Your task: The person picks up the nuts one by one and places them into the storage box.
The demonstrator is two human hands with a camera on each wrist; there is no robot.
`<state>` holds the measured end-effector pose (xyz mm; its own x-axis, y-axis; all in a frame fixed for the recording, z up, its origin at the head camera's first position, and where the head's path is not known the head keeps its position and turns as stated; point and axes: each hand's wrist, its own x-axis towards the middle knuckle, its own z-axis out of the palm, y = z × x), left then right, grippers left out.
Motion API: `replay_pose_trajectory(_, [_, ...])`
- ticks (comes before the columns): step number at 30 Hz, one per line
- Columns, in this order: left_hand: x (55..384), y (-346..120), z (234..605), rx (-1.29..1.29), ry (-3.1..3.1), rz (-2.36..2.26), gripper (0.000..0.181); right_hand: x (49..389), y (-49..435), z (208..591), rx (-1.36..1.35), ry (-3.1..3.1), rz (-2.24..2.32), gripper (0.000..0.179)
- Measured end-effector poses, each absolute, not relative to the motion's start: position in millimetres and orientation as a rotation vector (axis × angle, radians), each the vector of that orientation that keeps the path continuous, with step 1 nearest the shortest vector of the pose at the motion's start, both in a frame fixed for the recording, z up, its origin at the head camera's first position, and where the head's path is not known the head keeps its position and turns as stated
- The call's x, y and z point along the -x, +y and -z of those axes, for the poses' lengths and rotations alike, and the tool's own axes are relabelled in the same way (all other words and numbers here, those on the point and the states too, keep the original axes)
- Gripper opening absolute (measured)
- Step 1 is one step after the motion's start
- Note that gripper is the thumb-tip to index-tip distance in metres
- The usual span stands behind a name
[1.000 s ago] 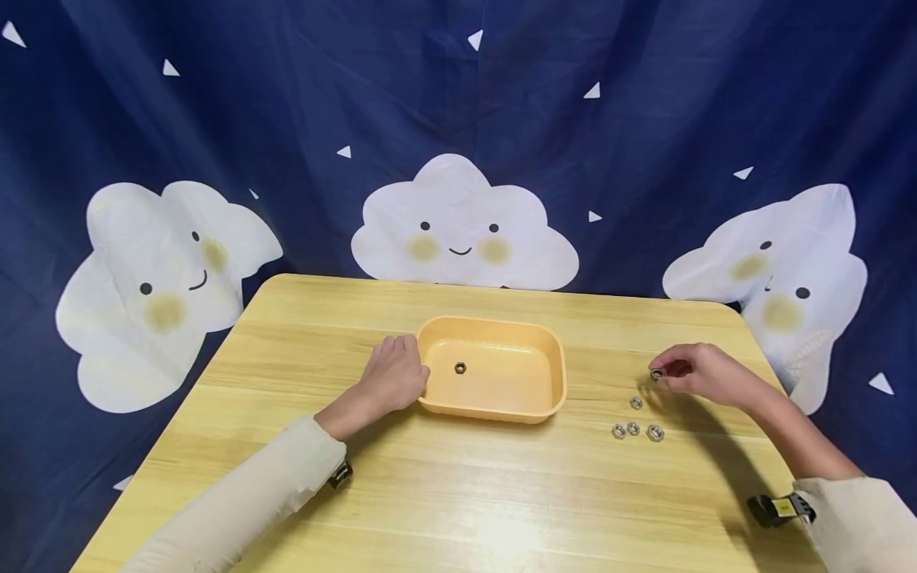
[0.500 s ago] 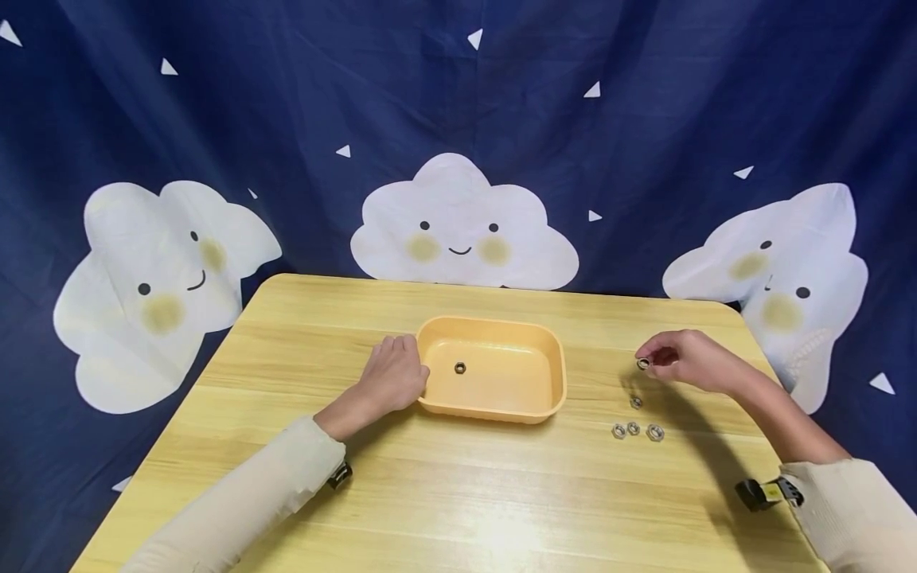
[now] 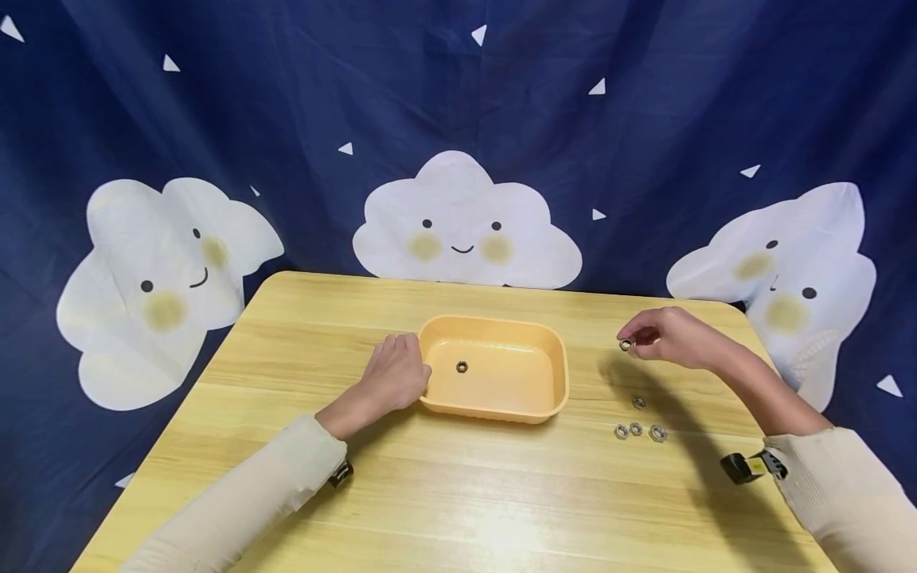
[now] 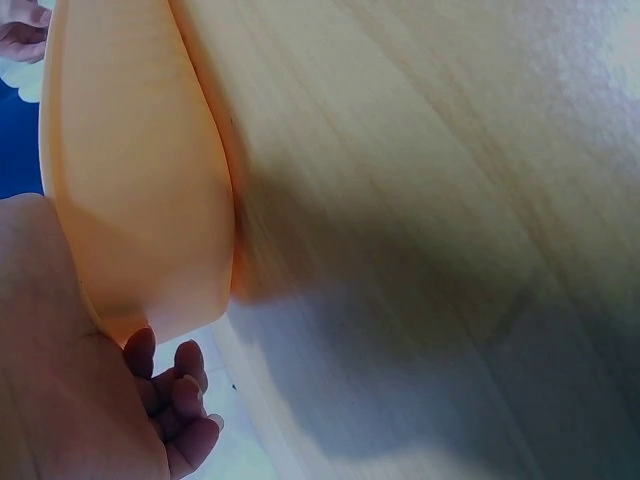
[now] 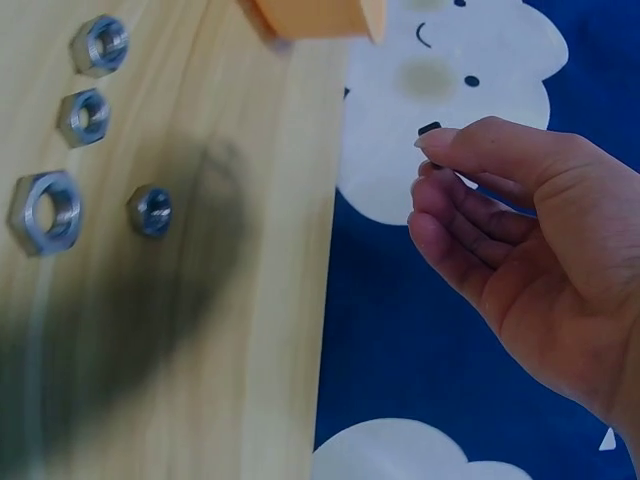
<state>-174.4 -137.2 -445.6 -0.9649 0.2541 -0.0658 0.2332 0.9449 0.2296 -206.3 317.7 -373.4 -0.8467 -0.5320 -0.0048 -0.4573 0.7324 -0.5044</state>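
Note:
My left hand (image 3: 394,372) grips the left end of an orange plastic tray (image 3: 494,415). In the left wrist view its curled fingers (image 4: 190,430) show below the outer wall of the tray (image 4: 150,190). One dark hex nut (image 3: 462,367) lies inside, left of the middle. Above the table, right of the tray, my right hand (image 3: 677,338) pinches another hex nut (image 3: 626,344) between thumb and fingertips. In the right wrist view only a dark edge of this nut (image 5: 429,128) shows past the thumb. Below that hand, several silver hex nuts (image 3: 657,434) lie on the wood.
The wooden table (image 3: 458,493) reaches back to a blue curtain (image 3: 301,72) printed with white clouds. A lone silver nut (image 3: 639,403) sits slightly behind the front row of nuts. The right arm's shadow falls across the table beside them.
My right hand has risen from near the nuts and moved left toward the tray, carrying the pinched nut. My left hand and the tray have stayed in place.

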Motion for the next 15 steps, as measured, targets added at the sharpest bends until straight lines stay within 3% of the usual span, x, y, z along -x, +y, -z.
replay_pose_trajectory(15, [174, -137, 443, -0.378, 3.004, -0.340, 0.022, 219, 292, 358, 0.832, 2.778, 0.696, 0.013])
